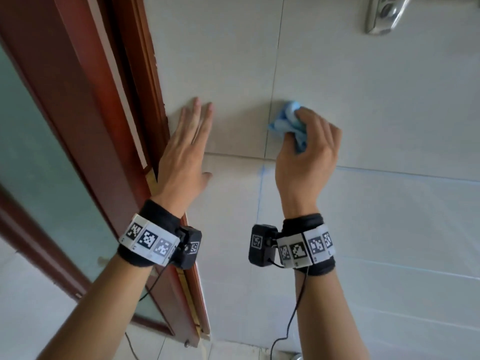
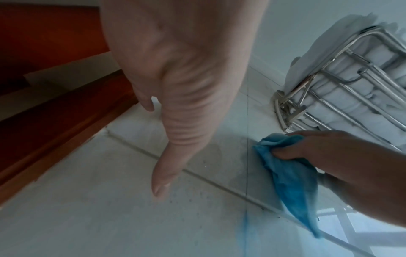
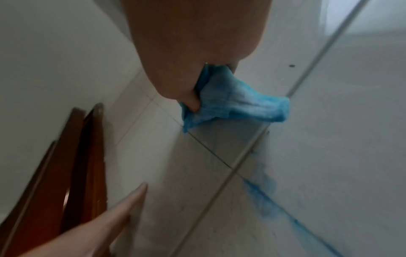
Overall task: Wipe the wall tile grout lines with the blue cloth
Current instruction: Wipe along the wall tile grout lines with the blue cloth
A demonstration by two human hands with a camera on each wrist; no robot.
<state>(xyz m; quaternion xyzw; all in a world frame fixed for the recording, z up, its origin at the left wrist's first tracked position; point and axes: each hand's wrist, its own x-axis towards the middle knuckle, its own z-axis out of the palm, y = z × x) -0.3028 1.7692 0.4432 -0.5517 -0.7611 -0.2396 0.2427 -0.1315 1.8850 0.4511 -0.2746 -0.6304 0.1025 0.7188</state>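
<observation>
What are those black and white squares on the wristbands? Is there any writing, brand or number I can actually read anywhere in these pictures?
No readable words, brands or numbers anywhere.
Left wristband: black-and-white square code patterns, not letters.
Right wristband: the same kind of patterns; tiny marks under them are too small to read.
Wrist cameras: one small code square each, no text.
Blue cloth, wall tiles, door frame, metal rack: no writing visible.

We are wearing black wristbands carrying white marker-tag strips, black camera modules and trailing black cables; forearms bare.
</observation>
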